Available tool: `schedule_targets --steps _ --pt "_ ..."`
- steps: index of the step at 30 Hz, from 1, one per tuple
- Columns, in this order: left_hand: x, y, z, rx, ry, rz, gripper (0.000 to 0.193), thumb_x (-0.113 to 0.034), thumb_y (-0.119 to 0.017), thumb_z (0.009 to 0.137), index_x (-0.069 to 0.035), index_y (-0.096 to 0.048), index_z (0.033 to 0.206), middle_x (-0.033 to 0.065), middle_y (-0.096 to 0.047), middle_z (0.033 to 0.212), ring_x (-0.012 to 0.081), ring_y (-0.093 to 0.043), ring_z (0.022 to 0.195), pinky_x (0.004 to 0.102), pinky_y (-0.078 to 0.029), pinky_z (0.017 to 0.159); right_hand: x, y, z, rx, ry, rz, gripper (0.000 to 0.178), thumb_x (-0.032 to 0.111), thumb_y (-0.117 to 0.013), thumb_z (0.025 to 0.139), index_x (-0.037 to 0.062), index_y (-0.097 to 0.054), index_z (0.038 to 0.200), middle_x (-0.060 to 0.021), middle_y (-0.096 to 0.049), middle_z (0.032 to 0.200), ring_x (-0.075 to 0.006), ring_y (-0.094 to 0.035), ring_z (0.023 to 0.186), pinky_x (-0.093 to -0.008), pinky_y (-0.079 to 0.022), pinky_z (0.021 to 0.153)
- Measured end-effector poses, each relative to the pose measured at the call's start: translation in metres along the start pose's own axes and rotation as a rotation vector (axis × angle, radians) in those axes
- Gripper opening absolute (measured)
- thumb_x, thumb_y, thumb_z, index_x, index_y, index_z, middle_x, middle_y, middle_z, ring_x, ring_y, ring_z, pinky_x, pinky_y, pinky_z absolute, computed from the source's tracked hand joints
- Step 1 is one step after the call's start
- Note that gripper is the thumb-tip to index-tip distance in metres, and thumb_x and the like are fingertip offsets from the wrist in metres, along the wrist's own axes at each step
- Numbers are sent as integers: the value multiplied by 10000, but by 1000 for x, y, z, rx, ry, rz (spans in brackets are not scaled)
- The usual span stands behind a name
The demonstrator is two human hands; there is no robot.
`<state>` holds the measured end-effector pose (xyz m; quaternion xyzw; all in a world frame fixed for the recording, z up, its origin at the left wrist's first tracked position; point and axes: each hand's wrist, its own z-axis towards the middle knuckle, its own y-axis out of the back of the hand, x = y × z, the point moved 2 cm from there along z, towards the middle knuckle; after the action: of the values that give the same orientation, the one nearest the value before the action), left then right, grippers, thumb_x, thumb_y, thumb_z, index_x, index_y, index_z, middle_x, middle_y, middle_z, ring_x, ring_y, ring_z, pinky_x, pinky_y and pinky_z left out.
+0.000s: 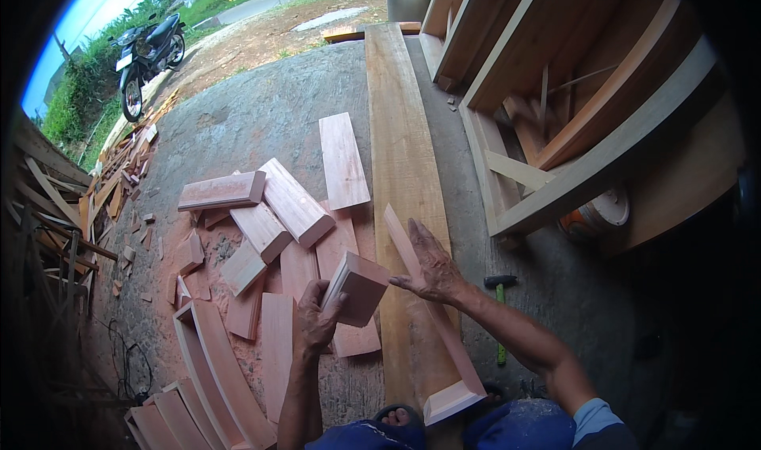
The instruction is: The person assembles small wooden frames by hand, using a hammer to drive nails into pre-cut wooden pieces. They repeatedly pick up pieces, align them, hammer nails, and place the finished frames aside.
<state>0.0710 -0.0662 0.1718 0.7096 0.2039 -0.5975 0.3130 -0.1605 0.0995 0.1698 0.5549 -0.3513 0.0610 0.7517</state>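
Note:
My left hand (319, 317) is closed round a short pinkish wooden block (358, 290) with a grooved edge, lifted above the pile. My right hand (430, 266) has its fingers stretched out, lying along a long narrow board (446, 335) that stands on edge. At its near end, by my feet, the board meets a short wooden piece (453, 401) at a corner. Under it runs a long brown plank (404, 149) on the floor. Several loose pinkish wooden pieces (298, 200) lie heaped to the left of the plank.
A hammer (500, 315) with a green handle lies right of the plank. Large wooden frames (507, 172) stand at the right, with a round tin (598, 210) under them. Box-like wooden frames (214, 371) sit at lower left. Scrap wood (111, 188) and a motorbike (151, 57) are farther left.

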Motion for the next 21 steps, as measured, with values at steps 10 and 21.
schedule_targets --steps 10,21 --pt "-8 -15 42 108 -209 643 477 -210 -739 937 -56 -575 1357 233 -728 987 399 -717 885 502 -541 806 -14 -41 -65 176 -309 618 939 115 -619 775 65 -254 1639 -260 -489 1521 -414 -507 1411 -433 -400 1201" --pt "-12 -73 65 165 -249 668 438 -176 -736 941 -43 -633 1345 199 -705 1022 357 -660 935 458 -511 856 -31 -15 -75 37 -468 590 896 80 -554 798 17 -234 1632 -278 -454 1546 -411 -450 1466 -435 -351 1237"
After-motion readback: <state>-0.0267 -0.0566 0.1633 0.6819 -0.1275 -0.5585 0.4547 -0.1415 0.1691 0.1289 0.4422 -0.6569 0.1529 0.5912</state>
